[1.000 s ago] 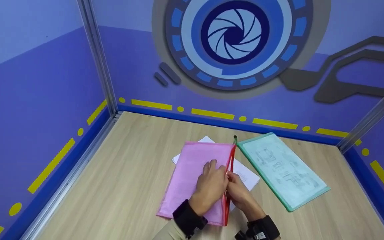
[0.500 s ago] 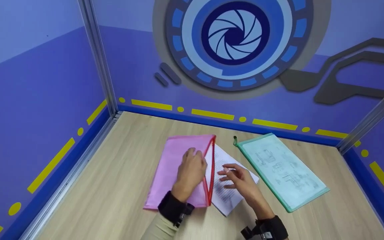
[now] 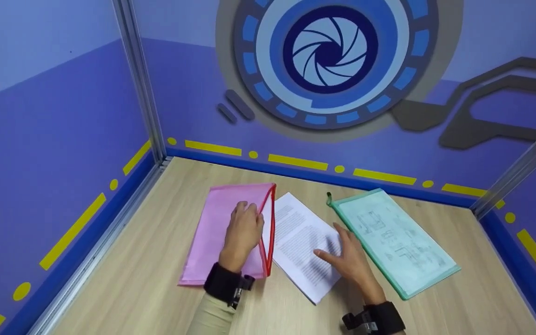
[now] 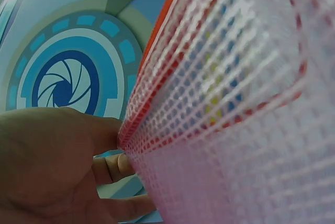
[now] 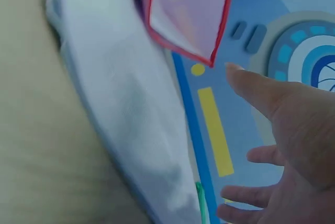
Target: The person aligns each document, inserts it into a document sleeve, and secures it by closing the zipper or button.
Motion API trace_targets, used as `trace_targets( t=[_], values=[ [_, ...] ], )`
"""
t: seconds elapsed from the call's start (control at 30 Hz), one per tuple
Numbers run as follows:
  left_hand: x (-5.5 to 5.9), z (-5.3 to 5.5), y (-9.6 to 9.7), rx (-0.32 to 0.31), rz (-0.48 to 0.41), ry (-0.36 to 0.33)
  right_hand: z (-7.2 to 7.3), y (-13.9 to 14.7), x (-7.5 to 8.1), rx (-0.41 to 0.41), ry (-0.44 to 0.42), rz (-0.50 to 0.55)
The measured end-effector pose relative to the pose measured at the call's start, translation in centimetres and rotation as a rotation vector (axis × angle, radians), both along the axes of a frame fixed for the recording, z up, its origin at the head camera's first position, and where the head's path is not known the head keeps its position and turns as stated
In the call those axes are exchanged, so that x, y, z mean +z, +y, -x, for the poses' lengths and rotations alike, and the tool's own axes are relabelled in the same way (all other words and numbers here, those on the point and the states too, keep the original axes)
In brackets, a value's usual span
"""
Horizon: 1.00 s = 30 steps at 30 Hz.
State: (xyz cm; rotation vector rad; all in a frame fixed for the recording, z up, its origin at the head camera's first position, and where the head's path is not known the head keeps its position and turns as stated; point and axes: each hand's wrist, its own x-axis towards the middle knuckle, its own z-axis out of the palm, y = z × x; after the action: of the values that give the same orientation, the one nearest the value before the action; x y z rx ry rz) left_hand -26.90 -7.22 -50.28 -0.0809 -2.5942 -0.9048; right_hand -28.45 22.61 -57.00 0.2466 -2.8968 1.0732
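Observation:
My left hand (image 3: 241, 235) pinches the upper layer of a pink mesh zipper pouch (image 3: 208, 228) near its red-zippered mouth. In the left wrist view the thumb and fingers (image 4: 118, 165) grip its edge, and the mesh fills the right side. The mouth gapes toward the right, as the red rim (image 5: 224, 28) in the right wrist view also shows. A stack of printed paper (image 3: 296, 242) lies slanted on the table beside the pouch. Over the stack's right edge my right hand (image 3: 351, 258) hovers, thumb and fingers spread, holding nothing.
A green zipper pouch (image 3: 400, 246) with a printed sheet inside lies to the right, its dark green pull loop (image 3: 329, 198) toward the back wall. Purple-blue panels (image 3: 179, 93) enclose the wooden table (image 3: 142, 242) behind and at both sides.
The pink pouch has moved left with my left hand, from over the paper stack to beside it, and its mouth has spread open. My right hand has let go of its zipper edge.

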Motion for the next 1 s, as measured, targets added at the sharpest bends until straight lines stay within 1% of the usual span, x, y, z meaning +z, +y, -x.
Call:
trace_targets(
  t=[0.1, 0.2, 0.27, 0.37, 0.5, 0.73, 0.87, 1.0],
  values=[
    [0.0, -0.2, 0.0, 0.000, 0.003, 0.000, 0.1, 0.1, -0.7, -0.020, -0.001, -0.099],
    [0.1, -0.2, 0.1, 0.002, 0.004, -0.016, 0.0, -0.1, -1.3, -0.042, -0.020, -0.167],
    [0.1, -0.2, 0.2, 0.003, -0.004, -0.034, 0.0, -0.2, -1.6, -0.051, -0.023, -0.191],
    [0.2, -0.1, 0.2, 0.003, -0.011, -0.040, -0.1, -0.4, -1.7, -0.061, 0.000, -0.220],
    [0.2, -0.1, 0.2, 0.003, -0.016, -0.034, -0.3, -0.7, -1.5, -0.074, 0.014, -0.250],
    [0.1, -0.1, 0.3, -0.010, -0.014, -0.050, -0.4, -0.9, -0.8, -0.124, -0.079, -0.285],
    [0.0, -0.1, 0.3, -0.014, -0.012, -0.044, -0.6, -0.6, -0.3, -0.149, -0.092, -0.320],
    [-0.1, 0.0, 0.4, -0.010, -0.005, -0.045, -0.7, -0.5, 0.0, -0.159, -0.085, -0.360]
  ],
)
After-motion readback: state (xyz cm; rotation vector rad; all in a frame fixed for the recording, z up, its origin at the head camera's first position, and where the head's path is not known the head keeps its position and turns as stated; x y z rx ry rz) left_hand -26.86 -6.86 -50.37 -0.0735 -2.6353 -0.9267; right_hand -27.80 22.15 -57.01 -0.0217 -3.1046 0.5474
